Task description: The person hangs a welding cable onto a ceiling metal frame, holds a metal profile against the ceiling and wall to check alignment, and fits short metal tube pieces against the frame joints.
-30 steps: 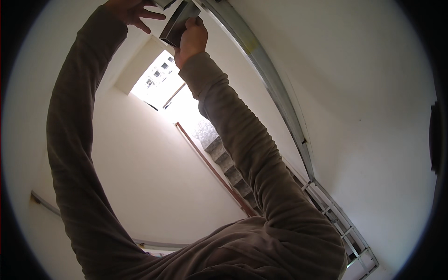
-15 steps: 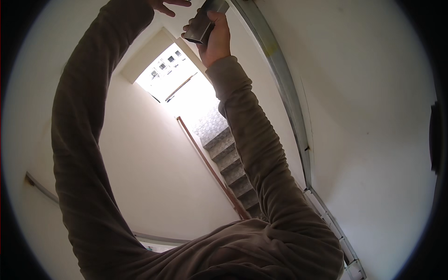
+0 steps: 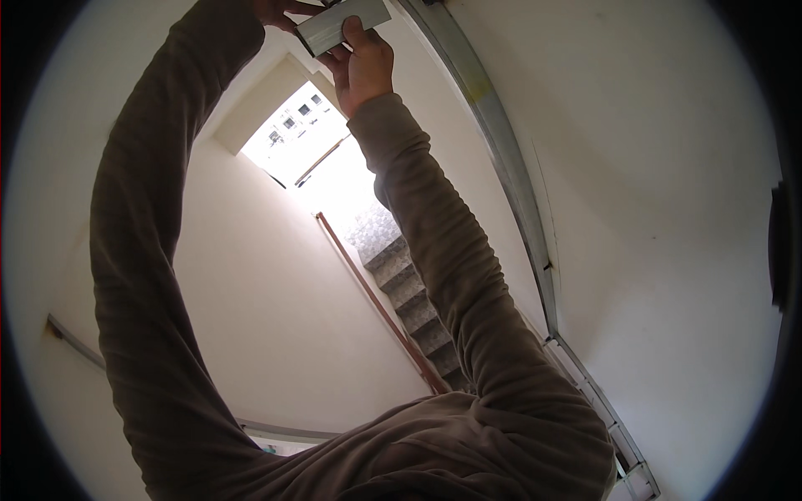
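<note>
Overhead, at the upper edge of the head view, my right hand (image 3: 368,67) is closed on a short grey metal profile piece (image 3: 330,32), its thumb on the flat face and its fingers underneath. The piece lies tilted, its right end higher. My left hand (image 3: 280,12) is at the piece's left end, its fingers bent against the end. The upper edge of the picture cuts part of that hand off. Both arms are raised in brown sleeves.
A long grey metal rail (image 3: 501,150) curves along the pale surface at the right. Grey speckled stairs (image 3: 409,288) with a brown handrail (image 3: 368,288) run between my arms toward a bright opening (image 3: 296,125). A pale wall (image 3: 251,292) stands at the left.
The metal piece has turned toward level and moved left with my right hand, showing its lighter flat face. My left hand's spread fingers have closed in on its left end.
</note>
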Demonstrator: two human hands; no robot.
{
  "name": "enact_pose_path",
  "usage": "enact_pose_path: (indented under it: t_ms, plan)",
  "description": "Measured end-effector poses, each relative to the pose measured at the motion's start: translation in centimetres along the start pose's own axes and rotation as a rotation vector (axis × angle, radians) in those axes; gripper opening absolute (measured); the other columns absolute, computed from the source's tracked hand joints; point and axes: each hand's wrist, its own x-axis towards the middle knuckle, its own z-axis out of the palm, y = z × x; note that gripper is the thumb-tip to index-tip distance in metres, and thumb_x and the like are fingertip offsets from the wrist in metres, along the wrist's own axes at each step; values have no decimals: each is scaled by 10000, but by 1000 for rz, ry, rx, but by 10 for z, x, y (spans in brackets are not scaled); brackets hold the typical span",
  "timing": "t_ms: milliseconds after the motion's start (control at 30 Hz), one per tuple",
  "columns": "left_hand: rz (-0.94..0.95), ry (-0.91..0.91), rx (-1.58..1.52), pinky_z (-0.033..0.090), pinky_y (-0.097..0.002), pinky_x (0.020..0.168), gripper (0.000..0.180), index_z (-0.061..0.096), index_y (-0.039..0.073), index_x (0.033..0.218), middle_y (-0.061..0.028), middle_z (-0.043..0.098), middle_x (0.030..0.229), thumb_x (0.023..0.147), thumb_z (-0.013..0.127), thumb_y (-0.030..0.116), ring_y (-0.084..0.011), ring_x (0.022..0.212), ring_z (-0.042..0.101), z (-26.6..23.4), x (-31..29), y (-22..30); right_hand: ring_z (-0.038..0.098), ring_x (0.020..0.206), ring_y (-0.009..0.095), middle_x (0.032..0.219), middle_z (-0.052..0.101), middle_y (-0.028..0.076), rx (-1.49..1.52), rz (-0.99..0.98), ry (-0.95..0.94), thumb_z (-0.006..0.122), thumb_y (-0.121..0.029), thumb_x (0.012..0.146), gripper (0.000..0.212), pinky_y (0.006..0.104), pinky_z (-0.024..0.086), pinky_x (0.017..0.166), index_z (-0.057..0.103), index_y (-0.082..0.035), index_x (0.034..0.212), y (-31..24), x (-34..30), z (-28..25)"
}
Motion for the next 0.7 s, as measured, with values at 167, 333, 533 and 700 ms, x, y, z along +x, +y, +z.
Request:
enact_pose_path:
  t_ms: [167,333,533,700]
  plan:
    - [219,223,329,300,-679,1125,659,167,-65,1536,-326,137,1592,1060,446,295,-537,1404,289,96,-49,-13,653,999,256,1121,642,171,-98,11,94,544,-230,1022,310,430,562,866,534,56,1140,-20,12,-12]
    - [204,198,321,323,-686,1109,660,173,-66,1534,-328,131,1591,1054,462,283,-537,1401,292,99,-57,-10,667,937,269,1062,656,180,-152,-7,115,588,-232,988,323,436,579,820,555,71,1097,-22,14,-10]
    - [214,261,306,331,-686,1105,651,175,-72,1531,-329,143,1588,1055,464,266,-532,1403,293,97,-52,-11,663,1001,259,1106,661,153,-201,18,133,648,-259,967,413,438,566,892,566,74,1198,-23,15,-11]
    - [178,217,324,340,-669,1111,625,177,-84,1525,-330,140,1587,1064,438,249,-533,1397,305,96,-56,-9,664,980,254,1092,671,138,-198,27,116,665,-261,953,393,439,555,886,585,54,1175,-27,14,-12]
